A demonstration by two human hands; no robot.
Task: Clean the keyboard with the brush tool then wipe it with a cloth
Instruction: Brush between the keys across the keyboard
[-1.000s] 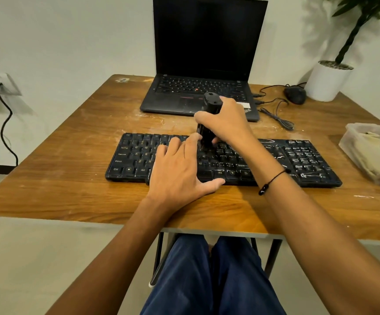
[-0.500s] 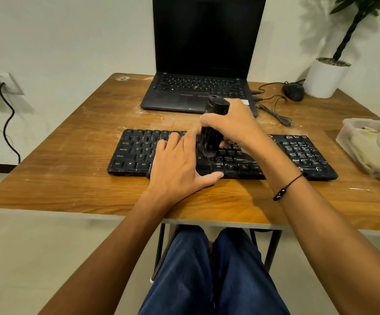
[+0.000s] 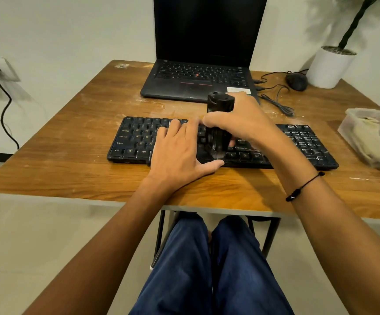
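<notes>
A black keyboard [image 3: 134, 142] lies across the wooden table [image 3: 70, 160], with white dust on its right keys. My right hand [image 3: 241, 119] grips a black cylindrical brush tool [image 3: 219, 103] held upright; its bristle end touches the lower key rows near the keyboard's middle. My left hand [image 3: 177, 153] rests flat on the keys just left of the brush, fingers spread, thumb on the front edge. A cream cloth [image 3: 371, 139] lies in a clear plastic tub at the right.
An open black laptop [image 3: 198, 76] stands behind the keyboard. A black mouse [image 3: 296, 81] with loose cable and a white plant pot [image 3: 327, 67] sit at the back right. The clear tub [image 3: 352, 114] is at the table's right edge. White dust streaks the tabletop.
The brush tool has travelled from the upper key rows down towards the keyboard's front edge. My left hand has stayed in place on the keys.
</notes>
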